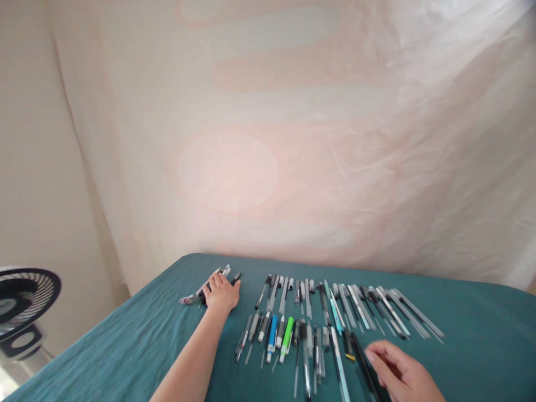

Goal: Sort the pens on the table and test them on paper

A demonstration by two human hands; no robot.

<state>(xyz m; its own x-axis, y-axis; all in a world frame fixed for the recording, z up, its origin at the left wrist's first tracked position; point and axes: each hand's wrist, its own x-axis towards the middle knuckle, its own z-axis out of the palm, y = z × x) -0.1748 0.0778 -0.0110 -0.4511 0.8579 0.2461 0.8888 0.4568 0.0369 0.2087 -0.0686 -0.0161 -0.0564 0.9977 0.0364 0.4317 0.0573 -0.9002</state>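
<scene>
Pens in a small bunch of grey and black pens [193, 297] lie at the far left of the teal cloth worktop [125, 346], a little apart from all the others. The left hand [221, 293] is stretched out and rests on top of this bunch, palm down, with its fingers close together. I cannot tell if it is gripping them or only pressing on them. To the right are two long rows of pens [355, 304], side by side, mostly clear, white, grey and black. A bright green marker [287, 332] and a blue pen [272, 330] lie next to each other in the near row. The right hand [402, 374] is low at the near edge, with its fingers loosely bent and nothing in it. Its thumb tip is just beside a long black pen [363, 360]. A pale wrinkled sheet [268, 139] hangs behind the worktop. A black and white fan [23, 304] stands off to the left.
</scene>
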